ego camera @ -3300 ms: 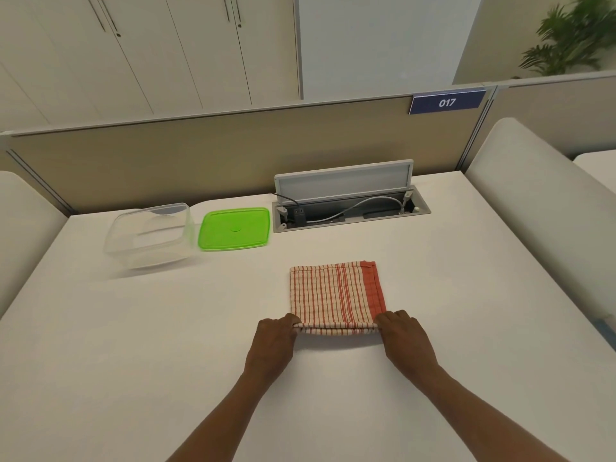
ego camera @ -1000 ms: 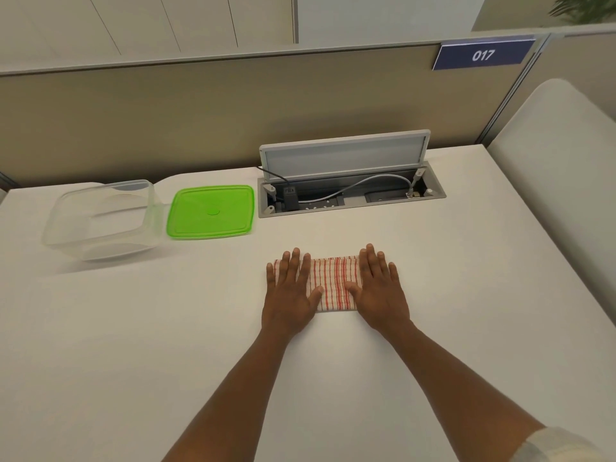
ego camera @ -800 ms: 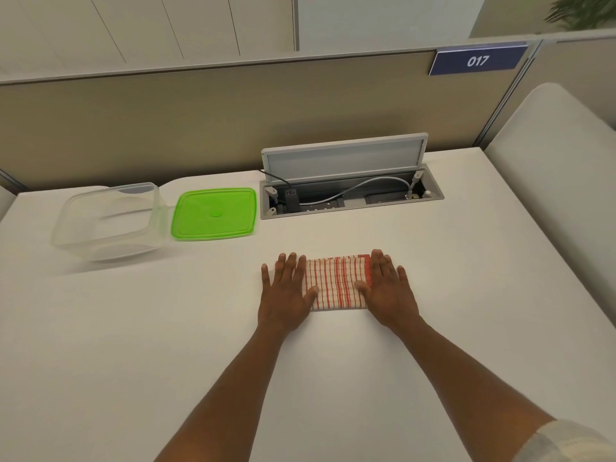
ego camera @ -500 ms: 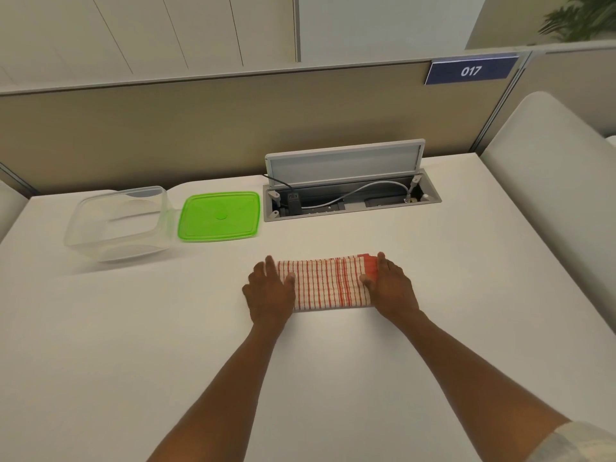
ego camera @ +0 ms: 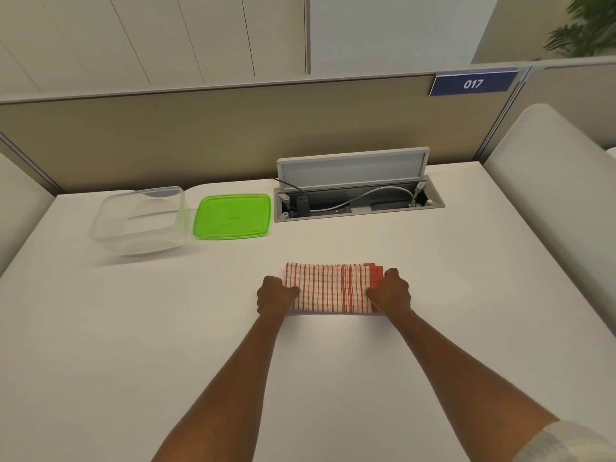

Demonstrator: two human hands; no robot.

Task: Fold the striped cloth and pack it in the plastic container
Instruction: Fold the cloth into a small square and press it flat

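Our left hand (ego camera: 275,295) and right hand (ego camera: 390,291) have fingers curled on the ends of the folded red-and-white striped cloth (ego camera: 331,288), mid-surface. Lifted unevenly toward the clear plastic container (ego camera: 140,221), its layers could spill open.

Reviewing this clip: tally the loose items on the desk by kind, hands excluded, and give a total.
Striped cloth: 1, folded, held at both ends by the left hand and right hand
Clear plastic container: 1, nothing in it
Green lid: 1, flat beside the container
Total: 3
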